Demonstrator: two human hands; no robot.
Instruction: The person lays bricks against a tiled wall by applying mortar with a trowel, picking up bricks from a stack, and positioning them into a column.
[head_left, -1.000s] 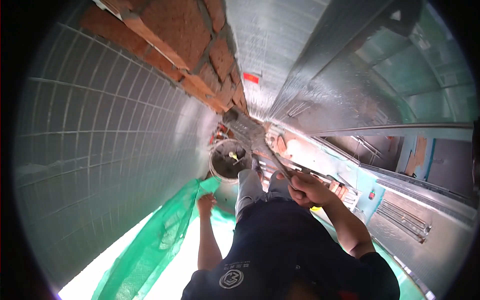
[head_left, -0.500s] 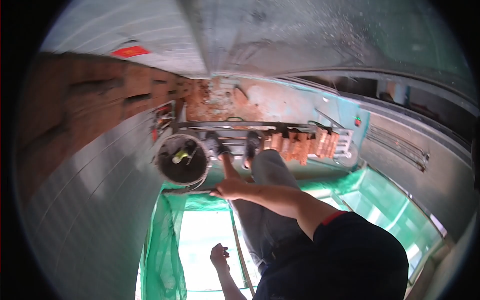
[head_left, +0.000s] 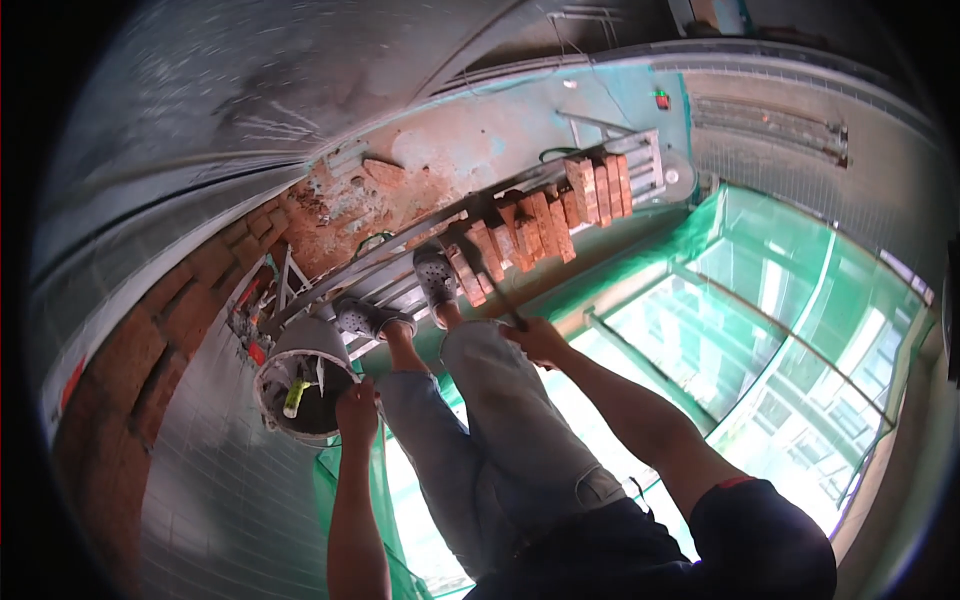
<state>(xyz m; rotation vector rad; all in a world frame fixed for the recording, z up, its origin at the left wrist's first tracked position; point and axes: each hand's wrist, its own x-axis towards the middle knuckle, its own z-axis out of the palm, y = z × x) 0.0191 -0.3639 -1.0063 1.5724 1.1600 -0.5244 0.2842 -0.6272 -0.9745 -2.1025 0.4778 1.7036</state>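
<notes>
My left hand [head_left: 357,410] is closed at the near right rim of a round grey bucket [head_left: 310,335]; whether it grips the rim or the handle I cannot tell. Inside the bucket lie dark grey material and a yellow-green, handle-like object [head_left: 296,397]. My right hand [head_left: 538,343], beside my right knee, is closed around a slim dark rod-like tool [head_left: 502,292]. The tool points up and left toward the bricks, and its kind is unclear. Several reddish bricks [head_left: 540,226] stand in a row on a metal ladder-like platform [head_left: 400,238], right of my feet.
My grey clogs [head_left: 436,277] rest on the platform. A partly built brick wall [head_left: 170,310] runs along the left. Green netting [head_left: 690,235] and a metal frame [head_left: 650,365] lie below on the right. Rubble [head_left: 350,200] covers part of the ground beyond the platform.
The view has turned, tilting the platform. My left hand has gone from free air to the bucket. My right hand has moved right with the dark tool, from near the bucket to beside my knee.
</notes>
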